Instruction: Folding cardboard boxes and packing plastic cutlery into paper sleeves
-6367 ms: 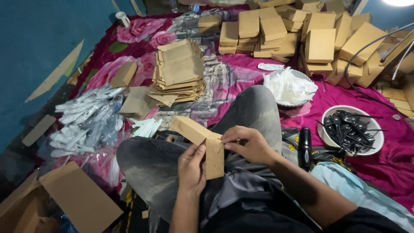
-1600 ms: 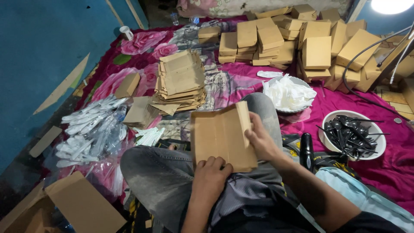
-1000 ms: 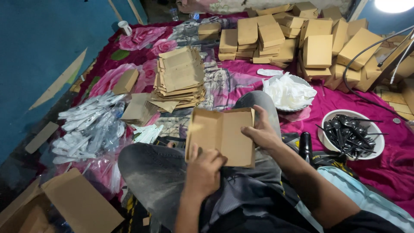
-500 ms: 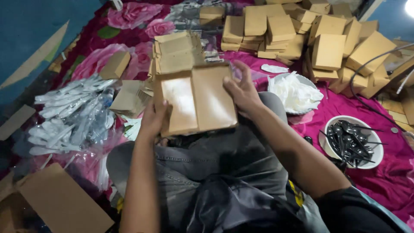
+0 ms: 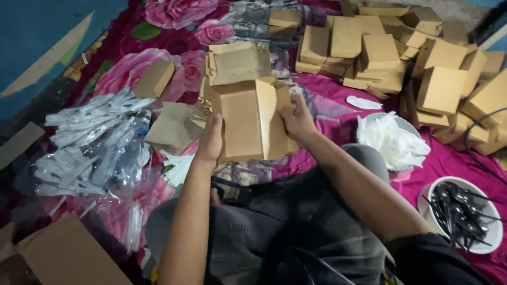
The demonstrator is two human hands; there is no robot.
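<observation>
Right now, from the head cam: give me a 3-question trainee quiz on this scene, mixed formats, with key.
1. True or false: both hands grip the brown cardboard box.
2. What does the white bowl hold? A) black spoons B) paper napkins C) tape rolls
3. Which hand holds the box's left edge?

Key:
1. True: left hand and right hand each hold a side.
2. A: black spoons.
3. The left hand.
</observation>
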